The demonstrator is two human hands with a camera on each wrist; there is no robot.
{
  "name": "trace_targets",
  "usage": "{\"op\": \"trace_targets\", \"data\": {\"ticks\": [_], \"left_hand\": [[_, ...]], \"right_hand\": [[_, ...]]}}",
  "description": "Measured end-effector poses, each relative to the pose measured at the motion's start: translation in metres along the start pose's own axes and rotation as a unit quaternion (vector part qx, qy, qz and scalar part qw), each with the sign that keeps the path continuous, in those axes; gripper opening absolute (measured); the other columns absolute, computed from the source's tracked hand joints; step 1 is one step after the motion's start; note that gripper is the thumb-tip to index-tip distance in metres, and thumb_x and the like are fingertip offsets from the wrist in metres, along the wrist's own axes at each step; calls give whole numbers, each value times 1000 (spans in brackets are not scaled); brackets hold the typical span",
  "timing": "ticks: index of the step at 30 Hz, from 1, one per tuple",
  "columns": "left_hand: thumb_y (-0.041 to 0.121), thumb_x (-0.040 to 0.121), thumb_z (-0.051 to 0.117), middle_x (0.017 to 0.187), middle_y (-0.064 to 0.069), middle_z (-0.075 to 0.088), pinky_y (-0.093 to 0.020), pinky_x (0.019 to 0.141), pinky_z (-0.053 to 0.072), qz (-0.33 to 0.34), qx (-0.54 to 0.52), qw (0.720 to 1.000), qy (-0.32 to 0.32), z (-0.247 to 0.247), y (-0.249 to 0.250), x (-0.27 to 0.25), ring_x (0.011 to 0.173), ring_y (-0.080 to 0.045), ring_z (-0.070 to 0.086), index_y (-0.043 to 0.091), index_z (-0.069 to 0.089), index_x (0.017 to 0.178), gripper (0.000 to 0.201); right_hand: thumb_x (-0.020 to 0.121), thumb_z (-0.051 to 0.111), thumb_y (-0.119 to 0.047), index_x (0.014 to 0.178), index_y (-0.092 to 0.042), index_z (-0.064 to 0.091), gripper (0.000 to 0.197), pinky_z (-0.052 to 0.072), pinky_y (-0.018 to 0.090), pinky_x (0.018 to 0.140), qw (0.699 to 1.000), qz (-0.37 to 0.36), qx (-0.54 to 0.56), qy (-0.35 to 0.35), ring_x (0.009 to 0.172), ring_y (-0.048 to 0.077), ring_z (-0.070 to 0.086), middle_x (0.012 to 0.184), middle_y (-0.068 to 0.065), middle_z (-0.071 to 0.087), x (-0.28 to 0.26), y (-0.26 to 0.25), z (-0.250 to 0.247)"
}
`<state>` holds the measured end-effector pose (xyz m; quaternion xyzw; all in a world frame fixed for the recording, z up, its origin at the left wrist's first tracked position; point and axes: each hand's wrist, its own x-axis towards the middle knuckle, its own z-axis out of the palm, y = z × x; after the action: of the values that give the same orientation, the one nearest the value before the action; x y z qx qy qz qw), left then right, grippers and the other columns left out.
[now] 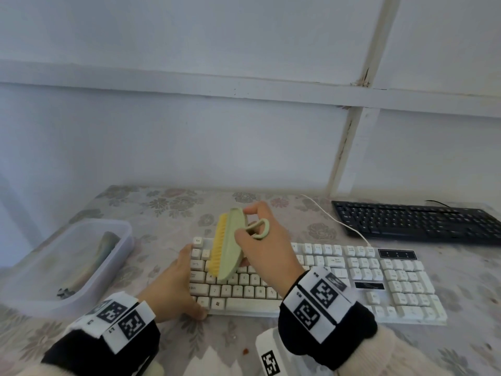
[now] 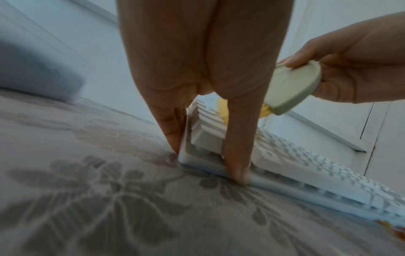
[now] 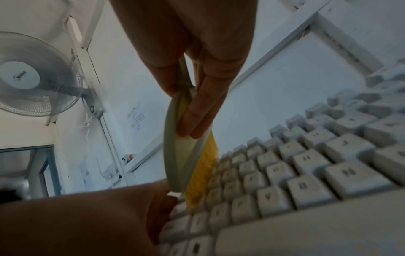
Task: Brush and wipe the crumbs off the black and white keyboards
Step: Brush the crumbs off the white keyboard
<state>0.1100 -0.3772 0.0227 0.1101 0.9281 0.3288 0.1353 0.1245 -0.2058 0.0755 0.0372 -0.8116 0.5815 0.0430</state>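
Note:
The white keyboard [image 1: 379, 280] lies across the table's middle. My left hand [image 1: 179, 283] braces its left end, with straight fingers [image 2: 173, 131] along the side edge and the thumb on the front edge. My right hand [image 1: 252, 229] grips a green brush [image 1: 230, 245] by its back and loop handle. The brush is tipped on its side over the left keys, and its yellow bristles [image 3: 203, 169] touch the keys near my left hand [image 3: 87, 221]. The black keyboard [image 1: 417, 221] sits at the back right, untouched.
A clear plastic tub [image 1: 127, 232] with a rolled item inside stands at the left. A white cable [image 1: 333, 218] runs between the keyboards. Brown crumbs [image 1: 246, 351] lie on the floral tablecloth near the front edge. A wall closes off the back of the table. A fan [image 3: 32, 74] hangs on the wall.

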Motion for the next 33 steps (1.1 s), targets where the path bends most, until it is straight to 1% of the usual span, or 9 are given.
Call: {"op": "trace_targets", "data": {"ticks": [3, 6, 12, 14, 16, 21, 24, 28, 33], "left_hand": [[11, 57, 85, 98, 27, 39, 1, 60, 38, 3, -15, 1000, -1, 0, 0, 0, 81, 12, 43, 30, 11, 136, 110], [9, 58, 84, 99, 23, 43, 1, 62, 40, 12, -30, 999, 1, 1, 1, -1, 81, 8, 48, 32, 12, 132, 105], [9, 59, 83, 98, 14, 51, -5, 61, 45, 19, -41, 999, 4, 2, -2, 1, 80, 3, 55, 37, 14, 122, 98], [13, 56, 84, 101, 15, 51, -10, 61, 46, 11, -25, 1000, 4, 2, -6, 3, 84, 1, 54, 34, 15, 129, 103], [16, 55, 85, 102, 19, 46, -8, 63, 41, 6, -2, 1000, 2, 3, -8, 4, 88, -1, 49, 31, 12, 134, 108], [18, 54, 85, 113, 12, 46, -10, 68, 38, 5, 4, 1000, 0, 5, -13, 8, 100, -5, 47, 29, 11, 136, 110], [19, 53, 85, 119, 10, 46, -13, 76, 38, 6, 5, 1000, -1, 6, -16, 9, 104, -7, 48, 29, 12, 136, 111], [16, 54, 85, 115, 13, 46, -7, 66, 39, 13, -2, 1000, -1, 5, -15, 8, 97, -1, 47, 30, 15, 134, 108], [15, 55, 85, 115, 11, 46, -6, 63, 38, 6, 1, 1000, 0, 5, -12, 6, 97, -2, 46, 29, 12, 136, 110]], "right_hand": [[88, 51, -9, 100, -23, 46, 19, 56, 55, 62, 999, 14, -15, -43, 78, 42, 65, 93, 25, 64, -8, 5, 8], [86, 51, -8, 98, -21, 46, 19, 58, 52, 65, 995, 26, -15, -91, 68, 27, 57, 90, 26, 59, -16, 8, 11], [87, 55, -8, 104, -14, 50, 19, 60, 38, 59, 981, 74, -34, -176, 73, 21, 65, 90, 8, 60, -15, -9, -11], [88, 55, -9, 106, -16, 51, 20, 54, 26, 48, 986, 56, -36, -153, 66, 14, 64, 91, 5, 62, -12, -20, -26], [87, 57, -10, 104, -20, 51, 20, 50, 23, 44, 994, 10, -55, -99, 61, 11, 58, 87, 3, 62, -8, -31, -40], [87, 65, -23, 91, -21, 61, 6, 57, 24, 53, 989, -60, -129, -32, 65, 12, 60, 83, -1, 64, -5, -42, -55], [83, 69, -32, 83, -20, 68, 12, 41, 11, 49, 976, -91, -197, 14, 57, 7, 50, 68, -6, 60, -5, -35, -50], [80, 65, -48, 75, -16, 67, 33, 38, 21, 52, 970, -72, -228, 39, 54, 8, 46, 65, 4, 62, -10, -22, -33], [89, 53, -48, 71, -26, 48, 29, 41, 26, 62, 956, -89, -263, 97, 72, 12, 48, 63, -12, 47, -20, -4, -12]]}}
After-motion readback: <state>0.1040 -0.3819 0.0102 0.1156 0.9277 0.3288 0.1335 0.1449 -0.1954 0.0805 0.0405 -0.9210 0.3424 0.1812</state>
